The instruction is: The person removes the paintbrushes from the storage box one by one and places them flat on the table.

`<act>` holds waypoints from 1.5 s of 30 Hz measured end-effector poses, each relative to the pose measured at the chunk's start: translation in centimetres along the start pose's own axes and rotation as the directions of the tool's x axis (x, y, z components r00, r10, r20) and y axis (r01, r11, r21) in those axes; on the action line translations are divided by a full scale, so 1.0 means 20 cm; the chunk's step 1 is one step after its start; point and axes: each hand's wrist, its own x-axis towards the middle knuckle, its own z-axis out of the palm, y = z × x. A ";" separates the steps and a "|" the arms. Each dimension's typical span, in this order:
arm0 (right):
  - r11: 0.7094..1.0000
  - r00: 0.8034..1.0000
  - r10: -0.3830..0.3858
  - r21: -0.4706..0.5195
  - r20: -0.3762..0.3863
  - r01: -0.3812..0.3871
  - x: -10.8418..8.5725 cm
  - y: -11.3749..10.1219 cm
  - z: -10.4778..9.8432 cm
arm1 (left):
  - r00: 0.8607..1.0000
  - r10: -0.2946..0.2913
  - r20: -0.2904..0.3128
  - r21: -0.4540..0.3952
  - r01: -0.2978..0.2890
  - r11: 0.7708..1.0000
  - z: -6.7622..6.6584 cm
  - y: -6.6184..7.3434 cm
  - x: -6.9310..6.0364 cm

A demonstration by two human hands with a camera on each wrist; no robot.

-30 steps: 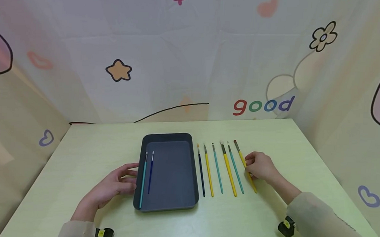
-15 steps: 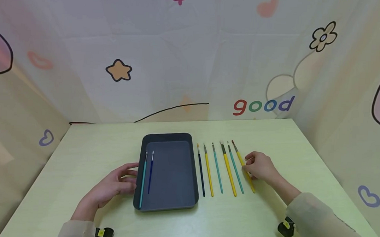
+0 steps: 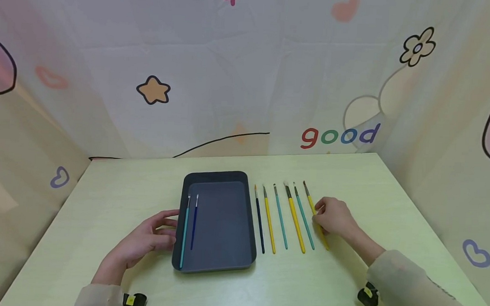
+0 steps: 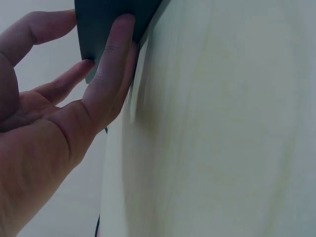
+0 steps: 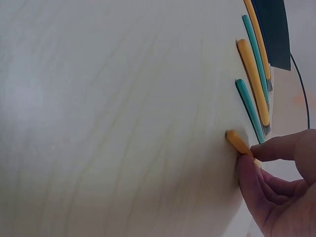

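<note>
My right hand (image 3: 335, 216) pinches a yellow paintbrush (image 3: 311, 201) between thumb and fingers at the right end of a row of brushes. In the right wrist view, the rounded handle end of this yellow paintbrush (image 5: 238, 141) sticks out past the fingertips, at the table surface. My left hand (image 3: 144, 237) touches the left side of a dark grey tray (image 3: 215, 269), its fingers extended. Its fingertips press on the tray's outer wall (image 4: 103, 29) in the left wrist view. Inside the tray lie a teal paintbrush (image 3: 185, 232) and a dark blue paintbrush (image 3: 194, 224), both near its left wall.
Between tray and right hand lie several paintbrushes side by side: a navy one (image 3: 260, 222), a thin yellow one (image 3: 269, 220), a teal one (image 3: 281, 218), a thick yellow one (image 3: 295, 219) and another teal one (image 3: 304, 217). A printed curtain (image 3: 232, 79) stands behind the pale table (image 3: 124, 184).
The pinched yellow paintbrush has shifted: its handle end sits slightly farther left, while its bristle end swung left and then back right. The left hand and tray stay still.
</note>
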 end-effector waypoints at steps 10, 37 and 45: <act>1.000 1.000 0.023 0.001 -0.002 -0.023 -0.01 0.01 -0.03 | 1.000 0.003 0.003 -0.002 -0.003 1.000 0.00 0.00 0.00; 1.000 1.000 0.022 -0.005 0.007 -0.022 0.01 -0.01 -0.01 | 1.000 -0.009 -0.006 0.007 0.009 1.000 0.00 0.00 0.00; 1.000 1.000 0.012 -0.024 0.002 -0.012 0.01 -0.01 -0.02 | 1.000 -0.010 -0.001 0.020 0.010 1.000 0.00 -0.01 0.00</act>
